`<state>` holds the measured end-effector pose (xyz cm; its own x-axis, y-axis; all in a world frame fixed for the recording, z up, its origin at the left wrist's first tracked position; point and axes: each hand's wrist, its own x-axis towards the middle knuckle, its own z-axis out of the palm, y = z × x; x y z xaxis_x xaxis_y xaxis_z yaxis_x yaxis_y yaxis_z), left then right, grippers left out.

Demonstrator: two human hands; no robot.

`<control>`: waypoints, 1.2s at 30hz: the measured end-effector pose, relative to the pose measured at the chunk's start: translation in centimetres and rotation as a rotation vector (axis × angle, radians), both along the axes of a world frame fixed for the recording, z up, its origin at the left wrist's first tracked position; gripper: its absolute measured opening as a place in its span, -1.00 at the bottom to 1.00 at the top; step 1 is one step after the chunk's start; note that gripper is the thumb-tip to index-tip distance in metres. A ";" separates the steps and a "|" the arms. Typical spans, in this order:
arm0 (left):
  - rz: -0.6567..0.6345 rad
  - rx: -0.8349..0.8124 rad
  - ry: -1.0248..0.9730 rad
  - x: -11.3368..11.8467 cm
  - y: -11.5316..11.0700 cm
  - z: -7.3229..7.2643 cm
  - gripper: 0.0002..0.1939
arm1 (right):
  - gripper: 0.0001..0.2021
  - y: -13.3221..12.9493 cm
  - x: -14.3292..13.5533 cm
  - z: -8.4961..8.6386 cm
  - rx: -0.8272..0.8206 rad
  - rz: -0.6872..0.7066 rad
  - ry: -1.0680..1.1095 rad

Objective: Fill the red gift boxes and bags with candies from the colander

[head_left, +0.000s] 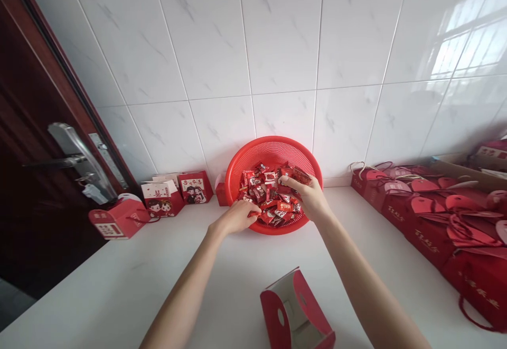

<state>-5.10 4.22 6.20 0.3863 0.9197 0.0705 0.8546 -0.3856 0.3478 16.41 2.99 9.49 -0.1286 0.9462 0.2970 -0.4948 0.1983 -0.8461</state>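
A red plastic basket (273, 145) stands against the tiled wall, with many red-wrapped candies (270, 193) inside. My left hand (241, 217) is at the basket's front left rim, its fingers closed on a red-wrapped candy. Over the right part of the basket, my right hand (304, 190) has its thumb and fingers closed on several red-wrapped candies. Nearer to me, an open red box (273, 312) with a pale inside sits on the white table, below and between my forearms.
Small red and white boxes (162, 198) stand at the back left, beside a dark door (35, 101) with a metal handle. Rows of red boxes with cord handles (420, 227) line the right side of the table (130, 280).
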 end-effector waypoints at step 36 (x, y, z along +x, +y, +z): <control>0.094 0.260 -1.221 4.0 -3.4 2.8 -0.61 | -0.56 -0.6 0.8 0.2 0.147 0.238 -0.108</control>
<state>-1.07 0.85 8.97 -0.1258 0.8453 0.5192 0.0558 -0.5165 0.8545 17.20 2.35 9.69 -0.3801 0.8337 0.4006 -0.4505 0.2114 -0.8674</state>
